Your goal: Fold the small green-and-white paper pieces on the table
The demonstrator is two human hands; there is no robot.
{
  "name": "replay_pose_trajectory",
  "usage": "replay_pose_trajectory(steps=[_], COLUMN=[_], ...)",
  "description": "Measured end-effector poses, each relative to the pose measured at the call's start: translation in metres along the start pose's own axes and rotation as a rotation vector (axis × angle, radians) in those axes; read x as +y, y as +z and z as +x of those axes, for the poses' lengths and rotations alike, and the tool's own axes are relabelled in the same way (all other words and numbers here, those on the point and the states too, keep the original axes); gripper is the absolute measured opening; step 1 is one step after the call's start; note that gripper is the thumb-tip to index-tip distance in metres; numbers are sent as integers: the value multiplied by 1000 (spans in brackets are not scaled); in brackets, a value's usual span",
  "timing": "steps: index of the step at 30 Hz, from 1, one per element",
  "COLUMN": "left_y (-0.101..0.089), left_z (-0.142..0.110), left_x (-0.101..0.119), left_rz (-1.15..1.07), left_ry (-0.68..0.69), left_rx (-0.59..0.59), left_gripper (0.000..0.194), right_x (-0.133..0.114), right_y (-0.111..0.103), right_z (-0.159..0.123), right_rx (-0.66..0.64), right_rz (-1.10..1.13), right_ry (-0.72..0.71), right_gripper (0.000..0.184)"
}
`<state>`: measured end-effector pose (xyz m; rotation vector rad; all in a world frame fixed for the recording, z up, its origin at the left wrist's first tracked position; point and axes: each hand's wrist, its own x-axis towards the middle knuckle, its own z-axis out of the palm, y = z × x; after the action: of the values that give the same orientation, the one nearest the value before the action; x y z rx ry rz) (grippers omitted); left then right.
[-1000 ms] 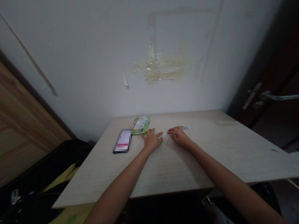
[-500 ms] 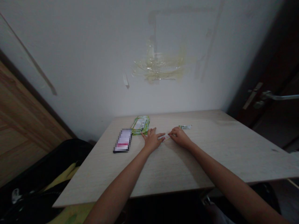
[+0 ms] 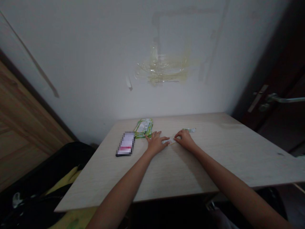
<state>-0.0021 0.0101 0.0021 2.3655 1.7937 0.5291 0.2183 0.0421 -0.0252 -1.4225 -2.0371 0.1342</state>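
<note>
A small whitish slip (image 3: 172,141), perhaps paper or a thin wrapper, lies on the table between my hands. My left hand (image 3: 156,144) rests with its fingers spread, the thumb and index finger touching the slip's left end. At the other end, my right hand (image 3: 184,140) has its thumb and fingertips pinched together on the slip's edge. The slip's print is too small to read. Just beyond my left hand is a stack of green-and-white packets (image 3: 143,128). A torn green-and-white strip (image 3: 190,130) sits behind my right hand.
A phone (image 3: 125,143) with a lit, blurred screen lies left of my left hand on the pale wooden table (image 3: 171,178). The wall (image 3: 107,63) with old tape (image 3: 166,68) rises behind. A door handle (image 3: 286,99) is at right, a black bag (image 3: 71,152) at left.
My right hand has shifted slightly to the right, and the gap between my two hands' fingertips is a little wider. My left hand is nearly still.
</note>
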Motion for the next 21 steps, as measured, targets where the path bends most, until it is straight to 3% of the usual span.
replay_pose_trajectory(steps=[21], left_y=[-2], left_z=[-2], left_x=[3], left_rz=[42], left_ry=[1], left_rx=[-47], left_gripper=[40], right_x=[-8], right_y=[-1], right_z=[-1], right_rx=[-11], right_rz=[43], right_ry=[59], right_gripper=[14])
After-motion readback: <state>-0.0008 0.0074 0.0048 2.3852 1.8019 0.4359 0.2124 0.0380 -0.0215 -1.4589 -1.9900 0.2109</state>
